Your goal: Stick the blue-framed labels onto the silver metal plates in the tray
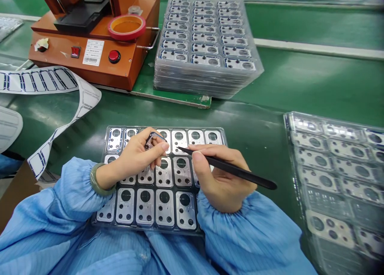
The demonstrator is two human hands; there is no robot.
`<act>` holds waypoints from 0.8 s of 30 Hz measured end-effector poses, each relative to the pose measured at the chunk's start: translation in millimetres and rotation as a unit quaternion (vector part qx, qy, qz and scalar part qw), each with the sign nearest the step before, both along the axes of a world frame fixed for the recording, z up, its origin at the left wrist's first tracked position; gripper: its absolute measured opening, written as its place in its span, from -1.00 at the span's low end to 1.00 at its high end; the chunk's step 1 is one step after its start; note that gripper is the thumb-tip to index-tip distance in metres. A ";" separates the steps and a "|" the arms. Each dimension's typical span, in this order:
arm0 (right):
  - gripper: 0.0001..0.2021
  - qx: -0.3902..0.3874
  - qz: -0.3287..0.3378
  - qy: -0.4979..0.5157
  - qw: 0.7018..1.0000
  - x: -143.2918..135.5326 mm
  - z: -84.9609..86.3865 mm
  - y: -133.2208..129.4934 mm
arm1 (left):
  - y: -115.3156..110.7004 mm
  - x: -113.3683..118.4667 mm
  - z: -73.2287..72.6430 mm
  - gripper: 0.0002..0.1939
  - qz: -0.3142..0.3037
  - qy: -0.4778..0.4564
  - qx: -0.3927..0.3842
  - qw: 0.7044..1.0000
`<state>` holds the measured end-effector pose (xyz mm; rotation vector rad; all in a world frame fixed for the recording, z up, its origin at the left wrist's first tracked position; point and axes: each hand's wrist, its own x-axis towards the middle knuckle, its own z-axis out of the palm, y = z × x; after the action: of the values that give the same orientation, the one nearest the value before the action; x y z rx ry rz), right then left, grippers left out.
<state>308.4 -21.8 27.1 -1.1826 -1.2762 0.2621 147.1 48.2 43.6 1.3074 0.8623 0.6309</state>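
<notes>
Over the upper part of a clear tray filled with silver metal plates, my left hand pinches a small metal plate with a dark rim between thumb and fingers. Black tweezers lie in the grip of my right hand. Their tip points left, a little to the right of my left thumb, and does not touch the held plate. The plates in the tray have one large round hole and smaller ones; my hands and wrists hide some of them.
An orange machine carries a red tape roll at the back left. Beside it is a tall stack of plate trays. A strip of dark-framed labels curls at the left. Another plate tray lies at the right.
</notes>
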 end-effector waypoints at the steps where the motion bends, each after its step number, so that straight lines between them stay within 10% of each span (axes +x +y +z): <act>1: -0.78 -0.002 -0.004 0.003 1.000 0.0 0.3 0.1 | 0.2 0.1 -0.9 -0.76 -0.004 -0.004 -0.002 1.000; 24: -0.85 -0.026 -0.002 0.032 0.999 -0.1 5.5 -0.2 | -2.2 -0.3 2.5 -0.76 -0.025 0.002 -0.026 0.999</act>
<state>308.3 -22.0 32.6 -1.2111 -1.2169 0.3299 146.7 46.0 46.1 1.2797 0.8415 0.5625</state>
